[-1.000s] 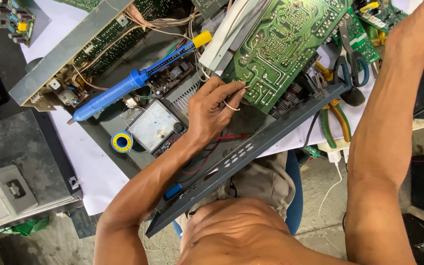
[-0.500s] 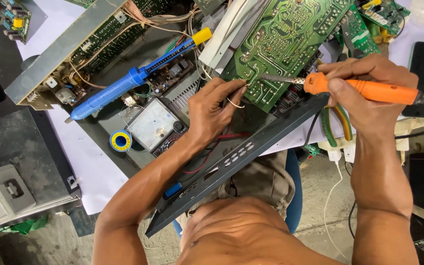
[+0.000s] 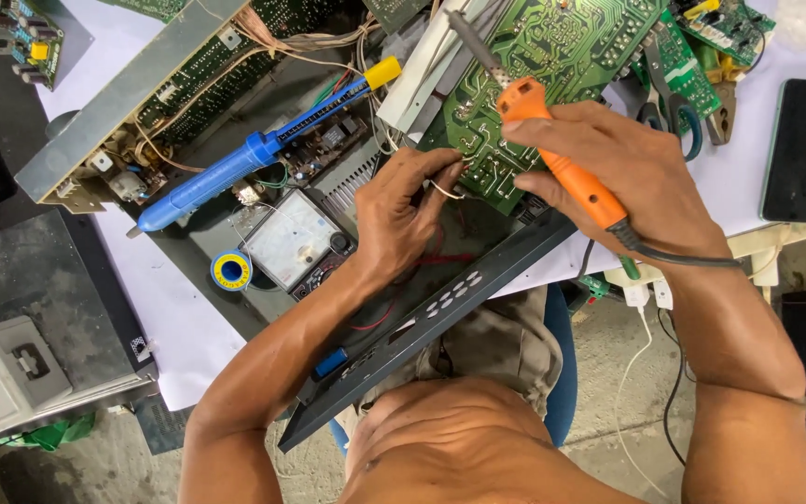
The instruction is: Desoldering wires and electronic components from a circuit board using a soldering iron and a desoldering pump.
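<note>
**Soldering iron raised over the board since the earlier frame**

Since half a second ago the right hand [image 3: 622, 173] has turned the orange soldering iron [image 3: 562, 159] from lying level across the bench to standing steeply, tip up and away over the green circuit board [image 3: 552, 51]. The left hand [image 3: 403, 210] has held its place at the board's lower edge.

Left to right:

- One grey box [image 3: 11, 373] sits on a dark case at the far left.
- One small circuit board [image 3: 11, 33] lies in the top left corner.
- One open metal chassis [image 3: 123, 103] holds boards and loose wiring.
- One blue suction tool with a yellow cap [image 3: 254, 154] lies slanted across the chassis, untouched.
- One blue and yellow solder reel [image 3: 231, 272] rests on the white sheet.
- One meter with a pale dial [image 3: 296, 238] lies just beside the left hand.
- Left hand: fingertips pressed together, pinching a thin bent wire [image 3: 445, 191] against the board's edge.
- One long black front panel [image 3: 440, 308] runs slantwise below both hands.
- Right hand: fingers wrapped tight around the iron's handle; its dark cord [image 3: 683, 261] trails off past the wrist.
- One pair of scissors [image 3: 669, 107] and one pair of pliers [image 3: 722, 98] lie beyond the right hand.
- One black phone [image 3: 802, 149] lies flat at the far right.

The right hand covers part of the board; whether the iron's tip touches it cannot be told.
</note>
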